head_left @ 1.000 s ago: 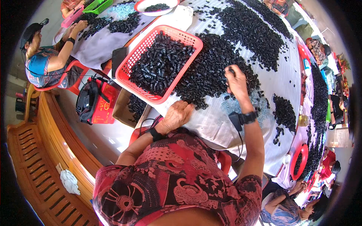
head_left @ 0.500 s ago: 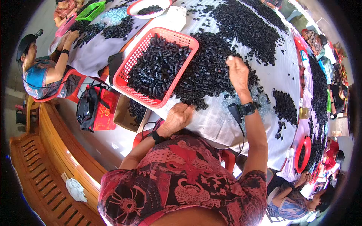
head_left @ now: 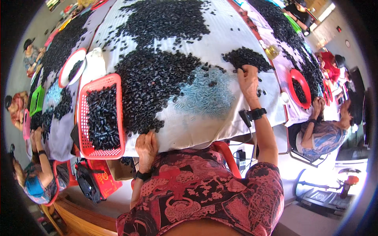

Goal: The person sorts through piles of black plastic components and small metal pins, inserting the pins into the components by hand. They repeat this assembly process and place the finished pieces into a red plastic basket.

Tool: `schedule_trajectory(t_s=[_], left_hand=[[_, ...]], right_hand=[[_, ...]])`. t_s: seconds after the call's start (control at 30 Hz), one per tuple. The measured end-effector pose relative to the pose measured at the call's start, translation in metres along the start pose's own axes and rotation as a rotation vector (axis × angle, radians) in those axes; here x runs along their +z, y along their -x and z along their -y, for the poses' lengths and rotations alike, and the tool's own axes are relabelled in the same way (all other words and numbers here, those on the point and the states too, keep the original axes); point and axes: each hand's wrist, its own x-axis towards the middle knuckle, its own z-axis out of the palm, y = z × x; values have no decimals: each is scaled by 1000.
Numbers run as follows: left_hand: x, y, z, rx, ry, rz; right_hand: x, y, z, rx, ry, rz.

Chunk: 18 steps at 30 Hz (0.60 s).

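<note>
"Head view: which step is in hand at the right hand (head_left: 249, 82)?"

"Picking at parts, I'd judge. Its bent fingers meet the near edge of a small heap of short black plastic cylinders (head_left: 246, 59), which spreads just beyond them."

"Is that grip clenched on one?"

"Can't tell; the fingertips are hidden among the cylinders. The left hand (head_left: 146, 147), well off to its left, is loosely curled at the cloth's edge. Whether that one holds anything, I can't tell either."

"What does the next move call for?"

"Taking a cylinder there would call for a fine fingertip pinch, I think, without scattering its neighbours."

"Now count things for me."

"Two hands, with one black wristband (head_left: 256, 114) on the right wrist. One patch of pale-blue translucent pieces (head_left: 206, 96), near the right hand on its left. Beyond that patch, one large black heap (head_left: 153, 78), reaching down to just beside the left hand's fingertips. One coral-red lattice basket (head_left: 121, 126) of black cylinders, left of the left hand. One red-rimmed white basin (head_left: 80, 55), farther out past the basket."

"And single cylinders?"

"Too many and too small to count. All these heaps lie on white cloth (head_left: 189, 129)."
</note>
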Motion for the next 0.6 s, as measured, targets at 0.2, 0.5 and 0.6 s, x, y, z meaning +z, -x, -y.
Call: schedule_trajectory(t_s=[0.2,0.5,0.6], left_hand=[[3,-4,-3,-15,-26,-3],[4,-3,-1,-37,-33,11],[4,-2,-1,-42,-45,16]], right_hand=[[-52,61,-100,133,476,118],[-13,52,-136,129,418,244],[11,38,-123,166,387,241]])
